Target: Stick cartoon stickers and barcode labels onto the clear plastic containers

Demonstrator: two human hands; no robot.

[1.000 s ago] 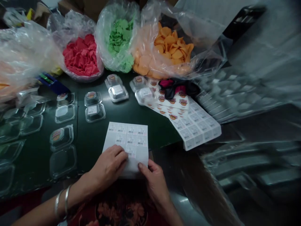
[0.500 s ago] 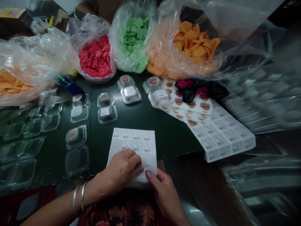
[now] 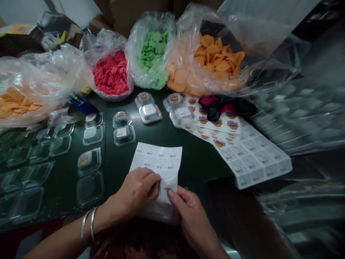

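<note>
The left hand (image 3: 138,192) is pinching the sticker sheet (image 3: 161,162), seemingly peeling a label, a step needing fine fingertip grip, while the right hand (image 3: 192,216) is gripping its lower edge.

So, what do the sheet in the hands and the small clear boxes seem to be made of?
Sheet: thin matte white paper, probably label stock, since it curls and carries printed barcodes. Boxes: thin clear glossy plastic, it seems; the dark table shows through and the rims glint.
</note>
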